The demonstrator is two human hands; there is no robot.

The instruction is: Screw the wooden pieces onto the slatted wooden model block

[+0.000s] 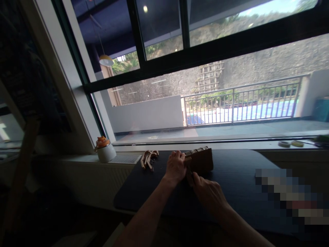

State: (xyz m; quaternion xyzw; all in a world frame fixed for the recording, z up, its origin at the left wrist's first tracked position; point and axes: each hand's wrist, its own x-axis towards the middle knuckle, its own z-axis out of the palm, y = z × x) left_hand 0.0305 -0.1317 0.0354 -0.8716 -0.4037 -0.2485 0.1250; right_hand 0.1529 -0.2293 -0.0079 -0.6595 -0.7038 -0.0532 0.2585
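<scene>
From the head view, I see the person's left hand (176,166) curled closed on a narrow brown piece (189,176), held over the bench (235,171); the right hand (209,187) has its fingers bent in at the piece's lower end, though in this dim light I cannot tell whether they pinch it; just behind stands a brown block (203,160); curved wooden pieces (147,160) lie in a heap left of the hands; a white pot (106,154) sits by the window, and two tape rolls (284,144) rest on the sill to the right.
</scene>
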